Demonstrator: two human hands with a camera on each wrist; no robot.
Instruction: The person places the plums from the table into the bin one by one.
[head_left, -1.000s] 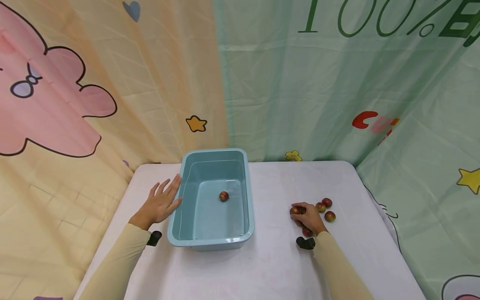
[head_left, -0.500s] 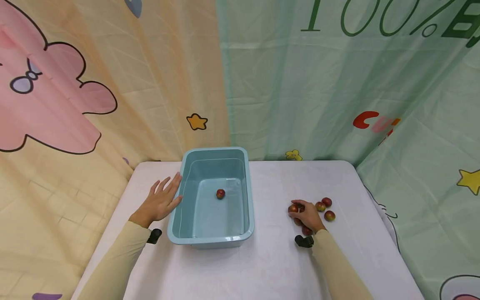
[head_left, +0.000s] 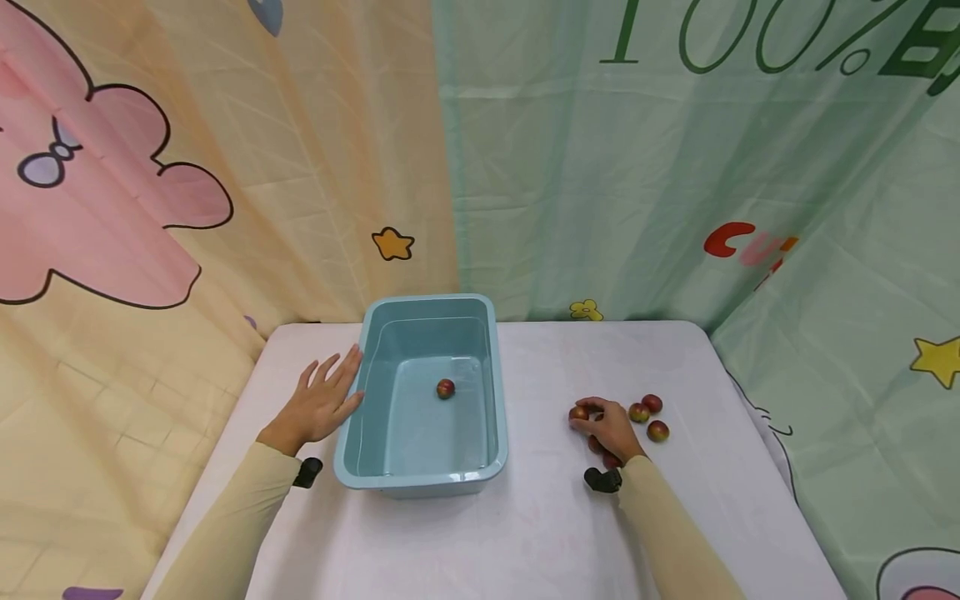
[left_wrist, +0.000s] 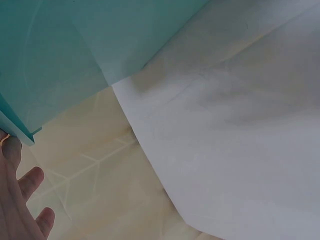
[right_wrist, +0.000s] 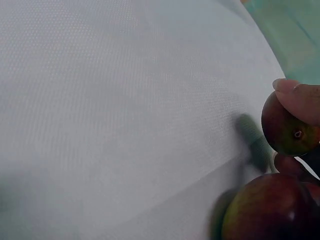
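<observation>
My right hand (head_left: 609, 429) pinches a red-green plum (head_left: 578, 413) between thumb and fingers. In the right wrist view that plum (right_wrist: 287, 127) shows its stem scar, and another plum (right_wrist: 270, 207) appears larger below it. Plums (head_left: 611, 460) lie partly hidden beneath and beside the hand. Across the table, my left hand (head_left: 318, 404) rests its extended fingers against the left rim of a blue plastic basin (head_left: 422, 482). One plum (head_left: 446, 388) lies on the basin's floor. Only part of the left hand (left_wrist: 20, 195) shows in the left wrist view, by the basin's edge.
Just right of my right hand, three more plums (head_left: 652, 404) sit in a loose group. A white cloth covers the table (head_left: 555, 533). Printed curtains (head_left: 540, 208) hang behind the table and along both sides.
My right hand has shifted slightly left with the pinched plum, away from the group. The plum in the basin has rolled a little. My left hand stays at the rim.
</observation>
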